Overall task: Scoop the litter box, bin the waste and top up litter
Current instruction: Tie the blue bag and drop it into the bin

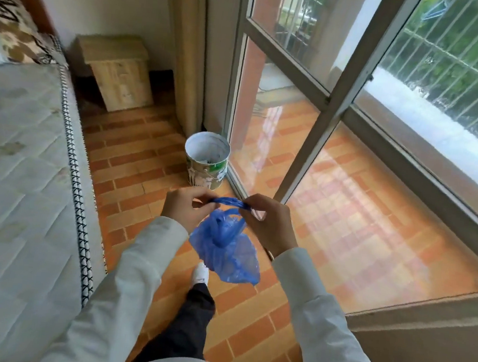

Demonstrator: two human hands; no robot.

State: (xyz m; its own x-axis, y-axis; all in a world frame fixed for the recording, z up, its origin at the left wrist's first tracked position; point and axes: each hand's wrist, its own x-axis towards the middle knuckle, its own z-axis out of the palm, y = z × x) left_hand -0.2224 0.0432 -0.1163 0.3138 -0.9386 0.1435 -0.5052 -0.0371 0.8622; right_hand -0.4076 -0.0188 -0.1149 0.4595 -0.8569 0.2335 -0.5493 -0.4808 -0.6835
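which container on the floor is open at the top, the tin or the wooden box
The paint-stained tin bucket by the glass door: its top is open, showing the inside. The wooden box in the corner is closed.

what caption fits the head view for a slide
Both hands, left hand and right hand, stretch the handles of a blue plastic bag near a paint-stained bucket by the glass door.

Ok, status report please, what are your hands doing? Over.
Left hand and right hand both pinching blue bag handles. Bucket ahead on floor. Path open.
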